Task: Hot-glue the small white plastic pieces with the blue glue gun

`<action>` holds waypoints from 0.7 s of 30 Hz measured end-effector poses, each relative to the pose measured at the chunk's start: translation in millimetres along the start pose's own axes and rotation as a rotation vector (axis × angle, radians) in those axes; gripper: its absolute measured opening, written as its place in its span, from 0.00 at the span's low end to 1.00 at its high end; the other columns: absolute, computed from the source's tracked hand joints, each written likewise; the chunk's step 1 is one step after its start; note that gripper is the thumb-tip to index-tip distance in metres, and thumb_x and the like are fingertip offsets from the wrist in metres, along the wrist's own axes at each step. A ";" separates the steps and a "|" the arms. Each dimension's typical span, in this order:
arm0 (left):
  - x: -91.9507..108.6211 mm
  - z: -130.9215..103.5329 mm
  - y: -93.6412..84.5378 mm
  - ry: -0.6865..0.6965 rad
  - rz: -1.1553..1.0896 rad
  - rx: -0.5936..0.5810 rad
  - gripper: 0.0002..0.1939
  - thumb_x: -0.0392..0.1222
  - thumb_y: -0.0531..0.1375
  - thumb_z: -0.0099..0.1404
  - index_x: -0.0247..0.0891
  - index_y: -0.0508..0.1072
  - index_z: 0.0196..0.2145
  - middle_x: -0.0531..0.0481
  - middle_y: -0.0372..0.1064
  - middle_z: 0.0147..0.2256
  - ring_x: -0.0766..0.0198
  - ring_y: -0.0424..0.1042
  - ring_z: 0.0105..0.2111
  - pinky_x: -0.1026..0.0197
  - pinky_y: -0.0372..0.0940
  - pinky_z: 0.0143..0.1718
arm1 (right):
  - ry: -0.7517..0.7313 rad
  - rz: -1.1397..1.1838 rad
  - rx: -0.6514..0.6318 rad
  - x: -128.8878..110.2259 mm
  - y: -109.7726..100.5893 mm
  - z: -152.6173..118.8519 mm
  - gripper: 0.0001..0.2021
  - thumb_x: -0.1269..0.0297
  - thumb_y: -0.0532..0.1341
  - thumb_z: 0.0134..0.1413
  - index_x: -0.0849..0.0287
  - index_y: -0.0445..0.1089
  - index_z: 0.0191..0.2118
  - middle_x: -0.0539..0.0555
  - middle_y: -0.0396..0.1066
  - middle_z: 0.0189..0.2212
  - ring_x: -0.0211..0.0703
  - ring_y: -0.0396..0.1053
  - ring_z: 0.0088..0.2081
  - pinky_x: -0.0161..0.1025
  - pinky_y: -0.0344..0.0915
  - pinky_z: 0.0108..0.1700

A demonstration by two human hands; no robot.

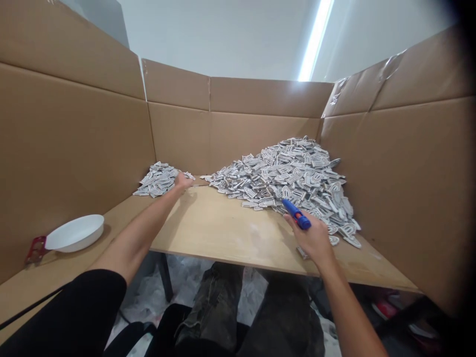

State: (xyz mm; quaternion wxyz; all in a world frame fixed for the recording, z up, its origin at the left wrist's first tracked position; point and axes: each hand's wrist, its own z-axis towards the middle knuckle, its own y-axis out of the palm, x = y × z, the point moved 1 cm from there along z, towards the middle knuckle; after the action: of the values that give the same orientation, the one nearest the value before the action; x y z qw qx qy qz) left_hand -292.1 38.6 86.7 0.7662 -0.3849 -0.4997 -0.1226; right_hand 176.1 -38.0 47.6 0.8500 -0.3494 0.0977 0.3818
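At about 11 o'clock on the wooden board [223,228], the left hand [182,181] reaches far out with its fingers resting on the near edge of the small heap of grey-white pieces [158,179]; whether it has closed on any of them cannot be told. Toward 2 o'clock the right hand [314,238] is clamped around a blue tool with a red band [296,213], its tip touching the near edge of the big heap [293,173]. Far out at 8 o'clock a white bowl [75,232] sits beside a red object [35,249], with cardboard walls [409,163] all round.

bright overhead strip light [315,39], edge distortion
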 end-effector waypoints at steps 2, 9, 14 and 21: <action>-9.7 -11.0 18.4 0.040 0.072 -0.005 0.18 0.28 0.70 0.54 0.41 0.64 0.32 0.46 0.72 0.34 0.50 0.74 0.49 0.60 0.63 0.48 | -0.002 0.005 -0.011 0.0 -0.6 -0.4 0.31 0.29 0.57 0.61 0.51 0.61 0.24 0.51 0.65 0.19 0.43 0.59 0.24 0.40 0.55 0.30; -22.8 -44.6 64.2 0.230 0.219 -0.152 0.11 0.28 0.66 0.57 0.40 0.68 0.30 0.41 0.76 0.40 0.50 0.73 0.50 0.59 0.62 0.54 | 0.034 0.037 -0.028 4.8 -4.2 -0.1 0.28 0.33 0.59 0.61 0.52 0.62 0.24 0.51 0.65 0.19 0.44 0.61 0.24 0.41 0.57 0.31; 17.8 -103.4 79.7 0.656 0.025 -0.156 0.10 0.36 0.57 0.71 0.39 0.70 0.30 0.44 0.74 0.35 0.57 0.71 0.40 0.58 0.63 0.50 | 0.075 0.053 -0.037 6.5 -2.0 0.6 0.27 0.34 0.59 0.62 0.52 0.63 0.25 0.51 0.66 0.20 0.45 0.63 0.24 0.41 0.58 0.31; 120.5 -251.5 16.0 1.188 -0.687 -0.125 0.19 0.59 0.55 0.77 0.45 0.74 0.53 0.47 0.73 0.42 0.59 0.73 0.42 0.56 0.70 0.47 | 0.087 0.024 -0.052 6.9 -0.1 -1.1 0.26 0.34 0.58 0.61 0.52 0.62 0.25 0.52 0.67 0.21 0.45 0.61 0.25 0.42 0.57 0.33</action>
State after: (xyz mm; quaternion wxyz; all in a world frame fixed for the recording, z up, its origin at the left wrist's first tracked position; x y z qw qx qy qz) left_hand -57.4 -106.1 131.5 0.8043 -0.1158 -0.0804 -0.5772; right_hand 181.1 -34.8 43.9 0.8311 -0.3863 0.1287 0.3789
